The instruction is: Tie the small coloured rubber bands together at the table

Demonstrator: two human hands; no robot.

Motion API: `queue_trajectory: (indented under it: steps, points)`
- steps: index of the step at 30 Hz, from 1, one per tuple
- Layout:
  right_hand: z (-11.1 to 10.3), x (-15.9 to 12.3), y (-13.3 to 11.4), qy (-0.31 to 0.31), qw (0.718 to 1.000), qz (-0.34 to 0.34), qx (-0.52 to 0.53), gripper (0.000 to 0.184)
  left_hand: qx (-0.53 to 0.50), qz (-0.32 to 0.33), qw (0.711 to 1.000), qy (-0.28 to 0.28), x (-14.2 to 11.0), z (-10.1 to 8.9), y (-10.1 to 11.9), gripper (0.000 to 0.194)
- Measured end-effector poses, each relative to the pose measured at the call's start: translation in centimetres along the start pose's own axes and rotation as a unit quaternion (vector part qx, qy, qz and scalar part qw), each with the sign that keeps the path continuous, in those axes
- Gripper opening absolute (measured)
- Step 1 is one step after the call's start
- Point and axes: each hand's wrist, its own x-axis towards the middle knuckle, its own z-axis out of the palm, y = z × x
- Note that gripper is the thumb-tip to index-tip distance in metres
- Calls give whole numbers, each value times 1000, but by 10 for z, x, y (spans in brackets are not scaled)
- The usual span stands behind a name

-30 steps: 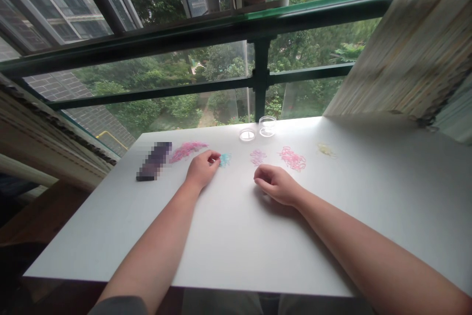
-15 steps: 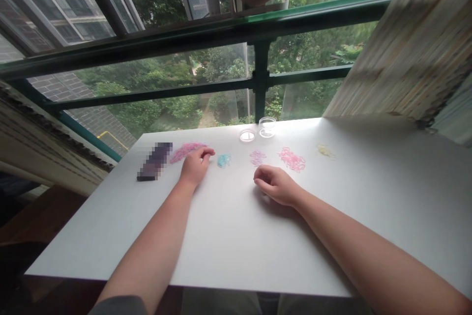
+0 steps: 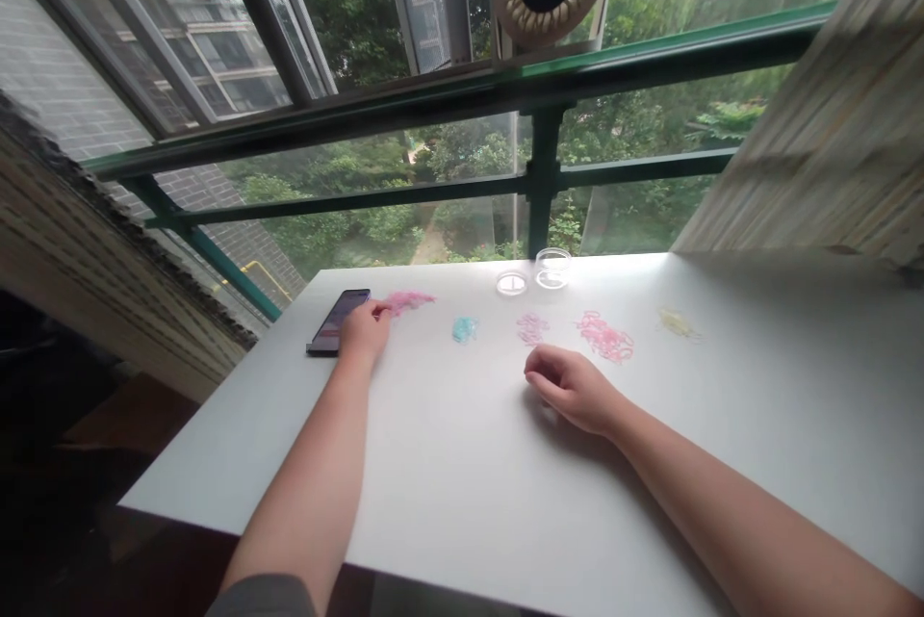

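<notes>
My left hand (image 3: 365, 328) is over the right edge of a dark phone (image 3: 336, 323), its fingers drawn together at the near end of a long pile of pink bands (image 3: 411, 301). Whether a band is between those fingertips is too small to tell. Curled loosely, my right hand (image 3: 567, 388) rests on the table just below small piles of lilac bands (image 3: 532, 328) and bright pink bands (image 3: 604, 338). The inside of its grip is hidden. Between the hands lies a small heap of turquoise bands (image 3: 464, 329). Pale yellow bands (image 3: 677, 322) lie farther right.
Near the far edge of the white table (image 3: 448, 463) stand a clear round container (image 3: 552, 269) and a shallow clear dish or lid (image 3: 512, 284). Behind them runs a green window railing (image 3: 545, 174). A striped curtain (image 3: 780, 136) hangs at the right.
My left hand has moved left, from beside the turquoise bands to the phone and the pink pile's near end. My right hand keeps its place and curled shape. The view has shifted left.
</notes>
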Motion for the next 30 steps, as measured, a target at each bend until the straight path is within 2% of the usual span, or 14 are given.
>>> queue_trajectory:
  steps: [4, 10, 21, 30]
  points:
    - [0, 0, -1, 0, 1000, 5, -4, 6, 19, 18, 999, -30, -4, 9, 9, 21]
    - [1, 1, -2, 0, 1000, 3, -6, 6, 55, 9, 997, -46, -2, 12, 17, 29]
    - [1, 2, -1, 2, 1000, 2, -12, 7, 95, -13, 995, -26, 1, 21, 16, 30]
    - [2, 1, 0, 6, 1000, 2, -6, 7, 109, -13, 993, -30, 0, 18, 20, 28]
